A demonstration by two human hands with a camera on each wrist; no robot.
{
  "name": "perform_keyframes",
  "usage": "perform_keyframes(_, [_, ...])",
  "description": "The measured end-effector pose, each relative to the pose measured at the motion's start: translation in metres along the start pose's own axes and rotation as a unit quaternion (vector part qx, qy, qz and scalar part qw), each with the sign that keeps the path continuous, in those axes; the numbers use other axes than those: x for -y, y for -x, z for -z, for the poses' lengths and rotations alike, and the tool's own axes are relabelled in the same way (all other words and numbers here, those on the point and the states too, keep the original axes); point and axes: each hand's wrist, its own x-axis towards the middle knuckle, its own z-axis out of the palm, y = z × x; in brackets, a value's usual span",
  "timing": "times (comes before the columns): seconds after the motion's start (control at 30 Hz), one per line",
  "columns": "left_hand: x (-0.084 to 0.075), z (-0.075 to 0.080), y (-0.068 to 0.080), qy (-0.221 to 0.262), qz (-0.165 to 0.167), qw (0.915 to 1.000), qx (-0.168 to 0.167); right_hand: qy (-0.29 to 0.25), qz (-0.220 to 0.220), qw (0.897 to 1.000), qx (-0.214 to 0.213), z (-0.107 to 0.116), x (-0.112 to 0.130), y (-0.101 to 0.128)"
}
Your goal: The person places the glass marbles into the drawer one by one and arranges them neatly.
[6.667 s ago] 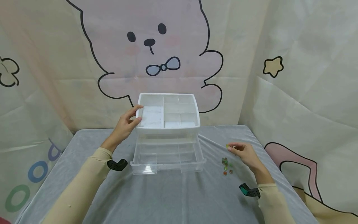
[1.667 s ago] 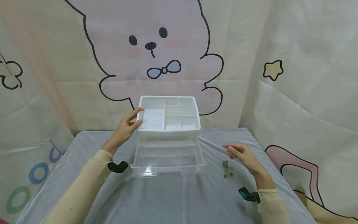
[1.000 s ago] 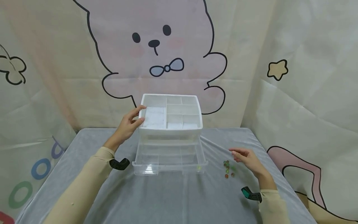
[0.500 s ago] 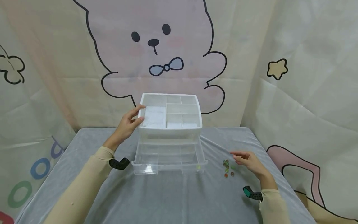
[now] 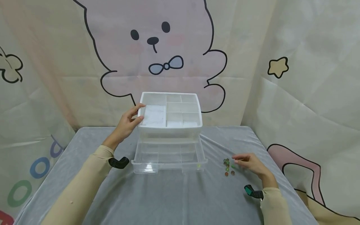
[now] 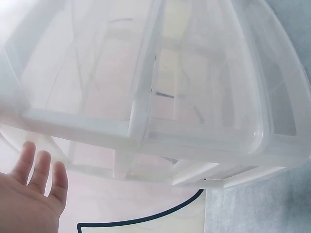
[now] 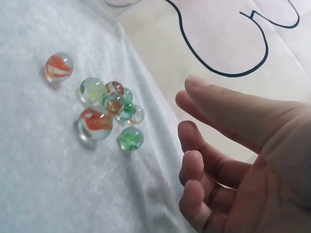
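Observation:
A white plastic storage box [image 5: 183, 107] with a divided top tray stands on the table. Its clear lower drawer [image 5: 168, 167] is pulled out, and a yellow-green marble [image 5: 198, 166] shows at the drawer's right front. My left hand [image 5: 125, 126] grips the box's left rim with thumb and forefinger; in the left wrist view the other fingers stretch alongside the wall. Just above and right of a loose group of glass marbles [image 5: 227, 169] hovers my right hand [image 5: 251, 164], fingers loosely bent, nothing held. Nearest it lies a green marble [image 7: 131, 139]; an orange-swirled marble [image 7: 59, 67] lies farther off.
A grey cloth [image 5: 168, 200] covers the table, with a few creases right of the box. Behind hangs a printed curtain [image 5: 239, 37] close to the table's back edge. Dark bands sit on both wrists.
The yellow-green marble my right hand held earlier now lies in the drawer. That hand has since come back and sunk towards the loose marbles. My left hand stays on the box.

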Motion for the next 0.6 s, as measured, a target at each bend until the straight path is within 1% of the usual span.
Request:
perform_keyframes(0.17, [0.000,0.000,0.000,0.000,0.005,1.0000,0.002,0.022,-0.010,1.000,0.006,-0.001,-0.007,-0.003])
perform_keyframes(0.27, [0.001,0.000,-0.001,0.000,0.004,1.0000,0.000,0.029,-0.004,1.000,0.009,-0.001,-0.009,-0.004])
perform_keyframes(0.4, [0.001,0.001,-0.001,-0.002,0.005,1.0000,-0.006,0.027,0.005,0.999,0.015,-0.002,-0.010,-0.005])
perform_keyframes(0.6, [0.001,0.000,-0.001,-0.001,0.007,1.0000,-0.002,0.010,0.001,1.000,0.023,-0.003,-0.013,-0.004])
